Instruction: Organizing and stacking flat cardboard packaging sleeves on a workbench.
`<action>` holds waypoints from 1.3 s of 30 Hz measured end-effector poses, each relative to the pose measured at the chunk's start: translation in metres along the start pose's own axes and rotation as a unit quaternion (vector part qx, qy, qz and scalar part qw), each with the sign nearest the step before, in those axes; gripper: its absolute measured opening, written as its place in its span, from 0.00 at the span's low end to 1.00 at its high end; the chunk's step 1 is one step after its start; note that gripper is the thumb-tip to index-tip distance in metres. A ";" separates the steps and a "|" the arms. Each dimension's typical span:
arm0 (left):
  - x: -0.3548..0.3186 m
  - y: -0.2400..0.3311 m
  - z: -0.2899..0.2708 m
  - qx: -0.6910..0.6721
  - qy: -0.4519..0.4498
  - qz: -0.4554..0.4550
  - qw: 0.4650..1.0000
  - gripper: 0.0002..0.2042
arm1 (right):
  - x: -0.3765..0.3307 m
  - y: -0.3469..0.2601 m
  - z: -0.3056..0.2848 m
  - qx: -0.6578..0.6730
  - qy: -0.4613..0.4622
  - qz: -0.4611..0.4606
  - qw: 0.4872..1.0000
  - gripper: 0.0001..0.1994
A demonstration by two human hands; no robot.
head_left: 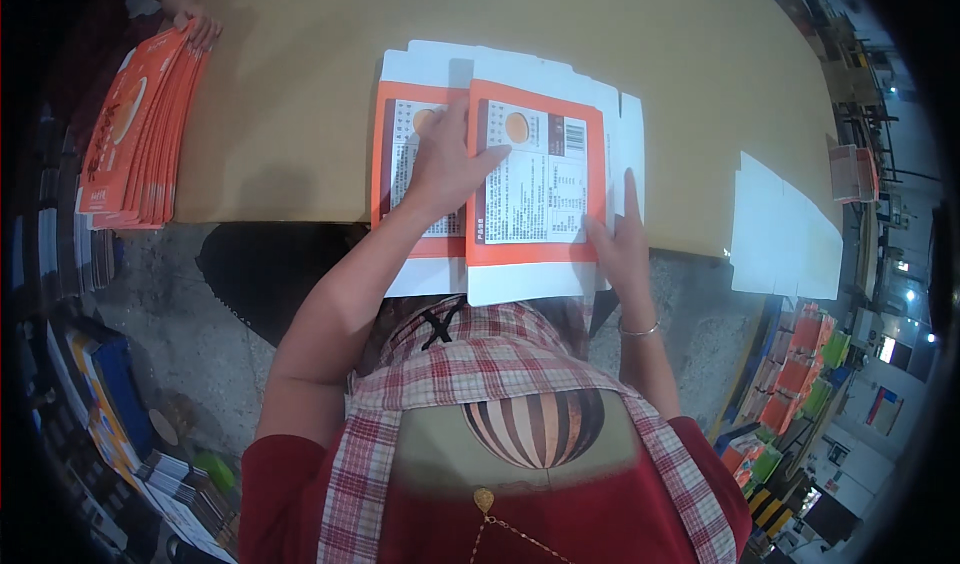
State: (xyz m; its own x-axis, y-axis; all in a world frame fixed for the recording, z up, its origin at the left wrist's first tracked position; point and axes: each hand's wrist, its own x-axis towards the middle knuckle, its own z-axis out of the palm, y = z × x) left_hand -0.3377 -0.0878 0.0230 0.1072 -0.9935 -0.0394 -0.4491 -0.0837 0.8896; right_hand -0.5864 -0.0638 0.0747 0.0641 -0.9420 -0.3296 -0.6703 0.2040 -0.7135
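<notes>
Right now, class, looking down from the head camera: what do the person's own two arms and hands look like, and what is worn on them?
Both forearms are bare, with no gloves on the left hand or the right hand. A thin silver-coloured bangle circles the right wrist. Red short sleeves cover the upper arms, under a red-and-white checked apron. No rings can be made out.

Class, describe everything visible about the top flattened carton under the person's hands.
The top flattened carton is thin white card with an orange border, a printed panel and plain flaps. It lies flat at the brown table's near edge, overlapping a similar carton. The left hand presses its left edge; the right hand touches its lower right corner.
</notes>
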 end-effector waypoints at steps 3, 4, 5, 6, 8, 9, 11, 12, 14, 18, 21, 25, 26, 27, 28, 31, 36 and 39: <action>-0.015 0.016 0.003 0.253 0.061 0.046 0.965 0.42 | 0.008 0.035 0.008 -0.137 0.050 -0.102 0.984 0.39; -0.023 0.028 0.001 0.419 0.134 0.079 0.895 0.44 | 0.007 0.034 0.009 -0.134 0.048 -0.104 0.984 0.39; -0.025 0.039 -0.006 0.454 0.124 0.001 0.883 0.47 | 0.005 0.031 0.011 -0.104 0.048 -0.095 0.989 0.39; -0.024 0.038 -0.009 0.454 0.127 0.001 0.882 0.47 | 0.003 0.024 0.010 -0.076 0.050 -0.088 0.992 0.40; -0.019 0.031 -0.015 0.355 0.050 -0.129 0.924 0.44 | 0.001 0.006 0.019 -0.093 0.045 -0.109 0.989 0.40; -0.019 0.020 -0.011 0.340 0.094 -0.076 0.932 0.39 | 0.000 -0.002 0.026 -0.113 0.040 -0.130 0.984 0.40; -0.011 0.012 -0.005 0.269 0.083 -0.022 0.959 0.35 | 0.007 -0.005 0.042 -0.115 0.045 -0.168 0.978 0.40; -0.007 0.014 -0.005 0.195 0.075 0.030 0.978 0.32 | 0.009 -0.014 0.045 -0.142 0.028 -0.132 0.981 0.40; -0.005 0.020 0.004 0.328 0.039 -0.003 0.944 0.29 | 0.012 -0.015 0.049 -0.170 0.018 -0.117 0.978 0.40; 0.013 0.018 0.033 0.459 -0.052 0.019 0.887 0.31 | 0.012 -0.016 0.031 -0.339 -0.010 -0.118 0.933 0.36; 0.003 0.016 0.039 0.378 -0.017 0.070 0.923 0.31 | 0.035 -0.006 -0.011 -0.312 0.172 -0.059 0.932 0.23; -0.001 0.001 0.043 0.389 0.033 0.179 0.903 0.30 | 0.042 0.017 -0.025 -0.075 0.061 -0.252 0.963 0.23; -0.002 -0.002 0.044 0.390 0.032 0.175 0.903 0.30 | 0.037 0.001 -0.019 -0.074 0.057 -0.251 0.963 0.23; 0.000 -0.003 0.043 0.390 0.027 0.180 0.903 0.30 | 0.034 -0.014 -0.010 -0.157 0.067 -0.312 0.934 0.24; 0.001 -0.003 0.043 0.387 0.019 0.187 0.903 0.29 | 0.032 -0.023 -0.002 -0.241 0.078 -0.368 0.895 0.26; 0.004 0.001 0.042 0.382 -0.007 0.163 0.910 0.29 | 0.049 -0.008 0.043 -0.350 0.062 -0.294 0.887 0.28; 0.006 0.008 0.045 0.354 -0.013 0.163 0.921 0.27 | 0.050 0.009 0.058 -0.360 0.119 -0.292 0.878 0.30; 0.005 0.011 0.054 0.366 -0.021 0.173 0.914 0.27 | 0.038 0.014 0.051 -0.368 0.104 -0.302 0.873 0.29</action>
State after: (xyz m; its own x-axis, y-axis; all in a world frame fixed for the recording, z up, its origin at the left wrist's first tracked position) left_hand -0.3897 -0.0974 0.0077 -0.1796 -0.9713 0.1558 -0.9249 0.2207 0.3097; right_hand -0.5555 -0.0835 0.0210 0.4855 -0.8623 0.1438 -0.8595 -0.5009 -0.1016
